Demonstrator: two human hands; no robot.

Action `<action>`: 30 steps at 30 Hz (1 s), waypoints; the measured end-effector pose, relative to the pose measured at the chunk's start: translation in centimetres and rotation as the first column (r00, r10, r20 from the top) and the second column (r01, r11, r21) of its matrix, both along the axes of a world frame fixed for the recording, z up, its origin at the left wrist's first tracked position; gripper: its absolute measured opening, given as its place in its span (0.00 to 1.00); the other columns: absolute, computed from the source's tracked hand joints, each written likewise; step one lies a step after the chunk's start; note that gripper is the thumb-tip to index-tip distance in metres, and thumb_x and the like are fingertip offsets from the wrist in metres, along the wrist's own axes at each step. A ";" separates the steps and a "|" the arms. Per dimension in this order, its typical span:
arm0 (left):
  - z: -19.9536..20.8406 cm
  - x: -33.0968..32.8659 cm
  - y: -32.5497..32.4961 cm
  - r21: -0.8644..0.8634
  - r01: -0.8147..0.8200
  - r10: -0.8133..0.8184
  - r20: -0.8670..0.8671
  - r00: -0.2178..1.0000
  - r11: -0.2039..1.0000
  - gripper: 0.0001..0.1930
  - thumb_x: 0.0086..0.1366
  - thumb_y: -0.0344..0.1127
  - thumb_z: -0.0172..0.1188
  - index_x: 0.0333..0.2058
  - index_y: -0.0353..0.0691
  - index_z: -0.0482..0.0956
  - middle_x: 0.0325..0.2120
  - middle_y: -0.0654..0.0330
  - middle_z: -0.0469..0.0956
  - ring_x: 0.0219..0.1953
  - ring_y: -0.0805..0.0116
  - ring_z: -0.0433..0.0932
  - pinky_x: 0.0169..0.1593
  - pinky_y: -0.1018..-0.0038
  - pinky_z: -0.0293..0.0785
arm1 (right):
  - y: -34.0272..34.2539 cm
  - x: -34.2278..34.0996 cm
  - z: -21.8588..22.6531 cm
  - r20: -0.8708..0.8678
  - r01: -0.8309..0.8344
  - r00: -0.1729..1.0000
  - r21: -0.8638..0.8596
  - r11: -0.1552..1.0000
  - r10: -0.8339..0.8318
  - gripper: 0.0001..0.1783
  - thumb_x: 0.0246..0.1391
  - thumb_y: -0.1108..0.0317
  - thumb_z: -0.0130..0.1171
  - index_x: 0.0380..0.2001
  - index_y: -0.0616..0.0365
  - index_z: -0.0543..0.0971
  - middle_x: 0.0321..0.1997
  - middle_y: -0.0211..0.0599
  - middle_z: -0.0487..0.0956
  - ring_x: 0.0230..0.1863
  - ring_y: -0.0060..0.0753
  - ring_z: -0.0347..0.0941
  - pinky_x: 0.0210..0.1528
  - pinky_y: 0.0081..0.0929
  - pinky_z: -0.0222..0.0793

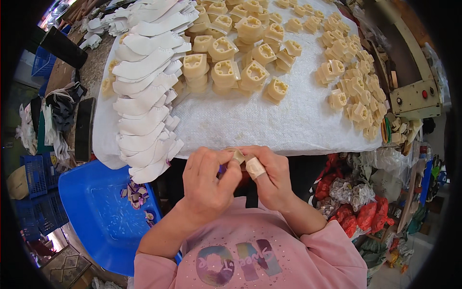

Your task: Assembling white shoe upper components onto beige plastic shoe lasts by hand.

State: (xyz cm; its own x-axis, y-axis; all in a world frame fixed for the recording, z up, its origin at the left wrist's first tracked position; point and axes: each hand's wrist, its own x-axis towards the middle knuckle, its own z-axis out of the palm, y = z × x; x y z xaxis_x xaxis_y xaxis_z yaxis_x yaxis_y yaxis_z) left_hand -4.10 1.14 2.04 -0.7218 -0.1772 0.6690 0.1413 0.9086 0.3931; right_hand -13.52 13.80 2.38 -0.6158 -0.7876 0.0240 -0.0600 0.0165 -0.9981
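Note:
Just in front of the table's near edge, my two hands meet at a small beige piece (pixel 237 156), probably a shoe heel; fingers hide most of it. My left hand (pixel 209 171) pinches it from the left. My right hand (pixel 270 176) closes on it from the right, with a pale wrap (pixel 255 167) round its thumb. A bit of purple shows beneath the left fingers. Ahead to the left lies a long overlapping row of white curved flat pieces (pixel 144 105). Beige moulded heels (pixel 224 72) stand stacked beyond the hands, hollow ends up.
Smaller beige heels (pixel 358 84) are heaped along the right of the white cloth-covered table (pixel 240 125). A blue basin (pixel 96 207) at lower left holds several white-and-purple pieces (pixel 137 194). A dark phone (pixel 85 129) lies at left. Red bags (pixel 368 214) and a machine (pixel 415 98) are at right.

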 end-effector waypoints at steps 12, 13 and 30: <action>-0.8 0.8 -0.7 0.489 0.301 -0.263 -0.146 0.954 0.819 0.13 0.43 0.11 0.59 0.25 0.33 0.67 0.32 0.51 0.76 0.34 0.56 0.78 0.36 0.70 0.75 | -0.9 -4.9 -1.0 0.498 -0.375 0.764 -0.174 0.910 0.410 0.23 0.47 0.74 0.64 0.48 0.63 0.70 0.38 0.41 0.78 0.39 0.26 0.75 0.45 0.25 0.72; -0.9 0.7 -0.7 0.491 0.303 -0.266 -0.146 0.953 0.817 0.13 0.43 0.11 0.59 0.25 0.33 0.67 0.32 0.51 0.76 0.34 0.56 0.78 0.36 0.70 0.75 | -1.0 -4.9 -1.0 0.424 -0.387 0.810 -0.132 0.913 0.405 0.24 0.45 0.74 0.65 0.47 0.64 0.71 0.38 0.41 0.78 0.39 0.27 0.76 0.44 0.26 0.73; -0.9 0.1 0.5 0.967 0.138 -0.046 -0.131 0.990 0.212 0.07 0.57 0.20 0.59 0.34 0.29 0.73 0.38 0.49 0.76 0.41 0.68 0.76 0.47 0.72 0.73 | -2.5 -2.6 -1.7 -0.035 -0.209 0.978 -0.252 0.945 0.207 0.07 0.54 0.71 0.55 0.38 0.55 0.74 0.42 0.33 0.72 0.48 0.36 0.62 0.52 0.30 0.59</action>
